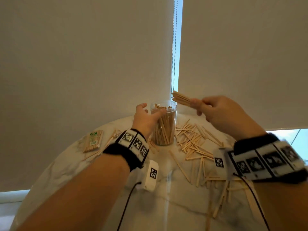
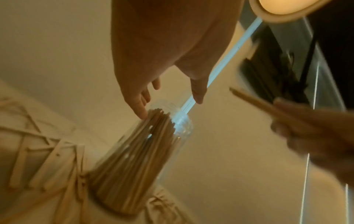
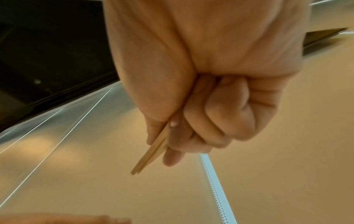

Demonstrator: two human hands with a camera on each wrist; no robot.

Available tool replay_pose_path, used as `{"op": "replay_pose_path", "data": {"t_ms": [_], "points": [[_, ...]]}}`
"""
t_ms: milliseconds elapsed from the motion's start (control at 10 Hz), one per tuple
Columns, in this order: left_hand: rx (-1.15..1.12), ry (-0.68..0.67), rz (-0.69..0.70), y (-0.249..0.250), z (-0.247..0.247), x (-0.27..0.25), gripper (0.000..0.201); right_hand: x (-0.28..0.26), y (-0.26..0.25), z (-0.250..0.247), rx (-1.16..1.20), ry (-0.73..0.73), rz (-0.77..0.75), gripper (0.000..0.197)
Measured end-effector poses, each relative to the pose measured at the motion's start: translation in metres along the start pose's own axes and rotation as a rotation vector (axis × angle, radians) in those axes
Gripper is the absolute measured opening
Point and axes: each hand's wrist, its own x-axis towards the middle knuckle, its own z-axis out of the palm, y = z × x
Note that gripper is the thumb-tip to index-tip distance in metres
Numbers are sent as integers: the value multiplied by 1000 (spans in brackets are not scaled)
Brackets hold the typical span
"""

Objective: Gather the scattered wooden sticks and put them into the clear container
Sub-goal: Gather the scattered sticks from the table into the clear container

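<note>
Scattered wooden sticks [image 1: 193,144] lie near on the table [image 1: 166,205]. Beyond, a bundle [image 1: 180,98] is clenched in the right hand [image 1: 216,110], right of the clear container [image 1: 164,124], flanked by the loosely spread left hand [image 1: 146,117]. A slanted bundle could catch the crowded rim and spill.

A clear container [image 1: 164,124] stands upright, packed with pale wooden sticks; loose sticks [image 1: 193,142] lie scattered beside it on its right.
</note>
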Motion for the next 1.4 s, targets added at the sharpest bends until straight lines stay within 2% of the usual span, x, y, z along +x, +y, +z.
{"op": "replay_pose_path", "data": {"t_ms": [100, 200, 300, 400, 500, 600, 700, 900, 1100, 1200, 1300, 1400], "points": [[218, -60, 58, -1, 10, 18, 148, 40, -19, 5, -205, -33, -19, 51], [283, -101, 73, -2, 17, 30, 163, 88, -36, 16, -570, -168, -26, 50], [261, -181, 63, -11, 17, 37, 145, 116, -53, 31, -904, -279, -54, 45], [282, -169, 80, -26, 18, 41, 127, 131, -62, 48, -1121, -287, -208, 41], [292, -140, 93, -32, 21, 44, 115, 143, -59, 66, -1206, -317, -362, 32], [322, -122, 112, -29, 22, 43, 110, 152, -58, 74, -1170, -357, -389, 33], [333, -101, 129, -30, 21, 43, 108, 158, -60, 76, -1015, -383, -301, 35], [349, -92, 136, -29, 20, 42, 103, 158, -56, 74, -776, -352, -155, 25], [326, -82, 142, -32, 21, 41, 103, 155, -70, 73, -676, -406, -50, 30], [305, -86, 120, -31, 21, 41, 108, 150, -69, 78, -811, -458, -101, 25], [299, -98, 103, -30, 21, 41, 110, 152, -60, 87, -720, -434, -107, 18], [321, -81, 117, -31, 21, 41, 106, 151, -60, 83, -575, -343, -135, 14]]}}
